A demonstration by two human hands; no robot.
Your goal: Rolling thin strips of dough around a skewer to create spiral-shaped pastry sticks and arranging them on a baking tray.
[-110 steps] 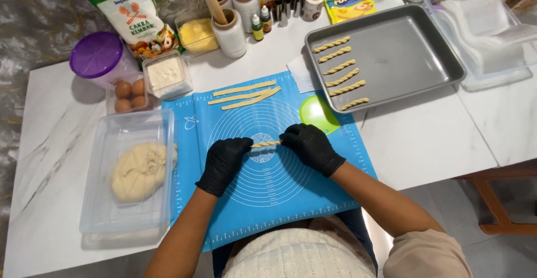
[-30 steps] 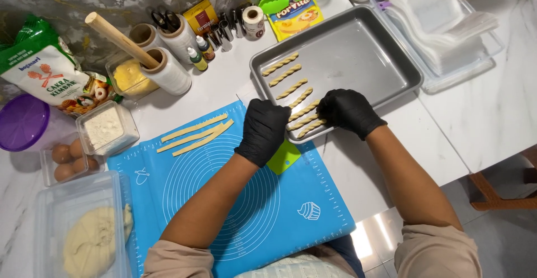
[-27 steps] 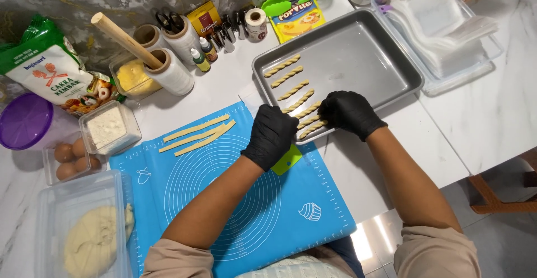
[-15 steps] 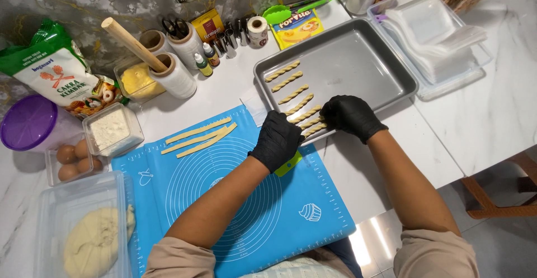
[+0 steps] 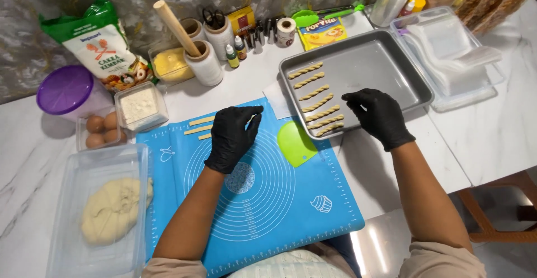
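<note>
Both hands wear black gloves. My left hand [image 5: 234, 137] hovers over the blue silicone mat [image 5: 279, 211], fingers apart, holding nothing, right beside three flat dough strips [image 5: 197, 129] at the mat's far edge. My right hand [image 5: 377, 114] is open over the near edge of the metal baking tray [image 5: 386, 65], just right of the row of several twisted dough sticks [image 5: 316, 102] lying on the tray's left side. A green scraper [image 5: 295, 142] lies on the mat between the hands.
A clear tub with a dough lump [image 5: 112, 210] stands at the near left. Eggs [image 5: 100, 130], a flour tub [image 5: 140, 105], a purple-lidded bowl [image 5: 64, 90], a flour bag [image 5: 98, 40], a rolling pin [image 5: 176, 29] and small bottles crowd the back. Clear containers [image 5: 447, 54] stand right of the tray.
Both hands have left the twisted stick on the tray. My left hand has swung left across the mat toward the flat strips; my right hand has lifted and opened.
</note>
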